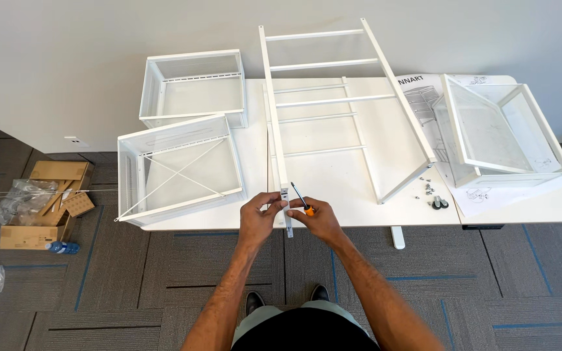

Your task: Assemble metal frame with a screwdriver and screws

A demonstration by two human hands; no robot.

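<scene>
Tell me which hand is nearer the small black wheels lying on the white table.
Right. The right hand, holding an orange-handled screwdriver, sits left of the black wheels across bare table. The left hand is farther left, beyond the frame rail.

The white metal frame [333, 110] lies on the table like a ladder, its rungs crossing between long rails, reaching toward 12 o'clock. Its near rail end sits at the table edge. The small screwdriver [301, 199], orange handle, dark shaft, tilts toward 11 o'clock just beside that end.
</scene>
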